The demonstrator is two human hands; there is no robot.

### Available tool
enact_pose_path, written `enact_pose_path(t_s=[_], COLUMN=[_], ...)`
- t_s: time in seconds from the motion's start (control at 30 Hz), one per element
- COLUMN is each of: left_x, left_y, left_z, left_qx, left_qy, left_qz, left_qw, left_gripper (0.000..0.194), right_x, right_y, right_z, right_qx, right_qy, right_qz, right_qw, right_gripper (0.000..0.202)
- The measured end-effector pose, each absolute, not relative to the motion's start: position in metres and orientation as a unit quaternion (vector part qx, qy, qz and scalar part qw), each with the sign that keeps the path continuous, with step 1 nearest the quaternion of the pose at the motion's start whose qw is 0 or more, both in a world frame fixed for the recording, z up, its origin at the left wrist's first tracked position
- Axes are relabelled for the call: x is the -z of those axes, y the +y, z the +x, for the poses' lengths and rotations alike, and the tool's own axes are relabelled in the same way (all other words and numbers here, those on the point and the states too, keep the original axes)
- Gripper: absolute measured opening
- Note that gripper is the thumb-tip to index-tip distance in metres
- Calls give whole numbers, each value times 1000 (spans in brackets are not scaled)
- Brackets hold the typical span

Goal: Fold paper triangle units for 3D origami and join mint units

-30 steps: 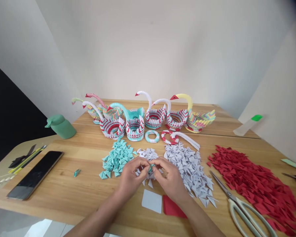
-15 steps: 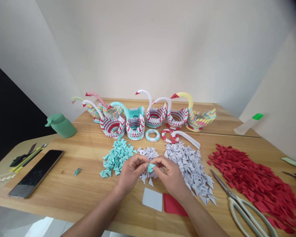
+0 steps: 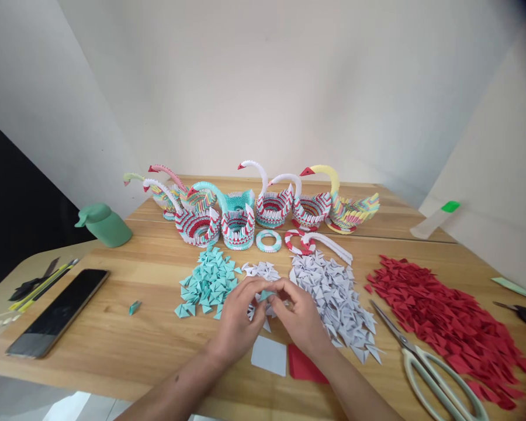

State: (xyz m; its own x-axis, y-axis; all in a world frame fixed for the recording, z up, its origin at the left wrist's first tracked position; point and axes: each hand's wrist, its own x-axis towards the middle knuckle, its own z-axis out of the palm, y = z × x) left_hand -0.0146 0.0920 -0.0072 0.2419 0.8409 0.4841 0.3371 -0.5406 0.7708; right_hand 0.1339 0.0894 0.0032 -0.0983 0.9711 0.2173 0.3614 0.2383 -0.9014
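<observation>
A small teal piece of folded paper (image 3: pixel 265 295) is pinched between my two hands, partly covered by the fingers. My left hand (image 3: pixel 241 313) grips its left side and my right hand (image 3: pixel 298 313) its right side, with the fingertips nearly meeting above it. Beyond the hands lies a small heap of white folded paper triangles (image 3: pixel 260 270). A pile of teal paper triangles (image 3: pixel 208 280) is left of it, and a bigger pile of white triangles (image 3: pixel 333 298) is on the right. Below my hands are white paper sheets (image 3: pixel 269 355) and red paper sheets (image 3: pixel 305 363).
Several folded-paper swans (image 3: pixel 239 228) stand along the back, with a teal-and-white ring (image 3: pixel 269 241) and red-and-white ring (image 3: pixel 294 241) before them. On the right are red triangles (image 3: pixel 447 327) and scissors (image 3: pixel 421 354). A phone (image 3: pixel 59 313) and green bottle (image 3: pixel 105 225) are at left.
My fingers have shifted around the teal paper, which now shows less between them. The left fingers have come up over its top edge. The whole view has moved slightly.
</observation>
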Motion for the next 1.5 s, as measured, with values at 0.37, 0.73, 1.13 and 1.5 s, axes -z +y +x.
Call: enact_pose_path(t_s=[0.37,0.73,1.13,1.5], left_x=[9,11,6,11], left_y=[103,104,93,101], left_z=[-19,-18,-20,-18], left_qx=[-491,-487,-464,-428], left_qy=[436,425,398,440], left_qz=[562,525,737,676], left_qw=[502,554,289,407], left_gripper=[21,25,32,20], right_x=[-3,5,3,9], right_y=[93,95,95,95], right_z=[141,137,138,137], right_qx=[-461,-423,-346,-350], right_qy=[-625,-638,-655,-573], right_qz=[-463,-478,-503,-547], right_qw=[427,430,446,500], right_gripper=[25,17,10,9])
